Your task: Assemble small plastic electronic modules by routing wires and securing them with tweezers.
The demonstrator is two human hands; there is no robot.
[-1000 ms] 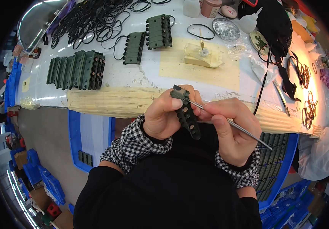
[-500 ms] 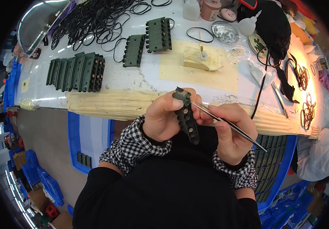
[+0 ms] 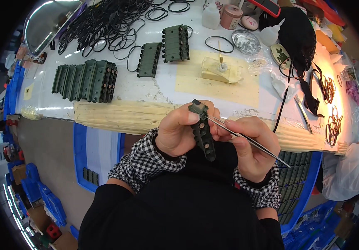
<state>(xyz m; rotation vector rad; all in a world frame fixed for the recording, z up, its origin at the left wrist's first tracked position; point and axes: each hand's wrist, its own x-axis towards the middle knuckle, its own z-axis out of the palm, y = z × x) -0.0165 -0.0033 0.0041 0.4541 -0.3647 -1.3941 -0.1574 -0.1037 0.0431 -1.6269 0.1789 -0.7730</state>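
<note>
Clasping a dark green studded part (image 3: 204, 139) in the grip of the left hand (image 3: 176, 131), by the desk's (image 3: 146, 89) six o'clock edge. Pinching steel tweezers (image 3: 267, 152), slanting toward four o'clock, in the right hand's (image 3: 254, 146) grip; perhaps touching the part's upper end, too fine to tell. Facing green strips (image 3: 83, 81) at ten o'clock.

A white table (image 3: 40, 100), its near edge covered in pale yellow wrapping (image 3: 113, 119), stood above a grey floor (image 3: 52, 146). Warm light (image 3: 319, 130) washed over the table's right end. At lower left, blue crates (image 3: 53, 207) and cardboard boxes (image 3: 41, 217) sat on the floor, and white tube lights (image 3: 18, 217) glowed in rows near the picture's dark rim.
</note>
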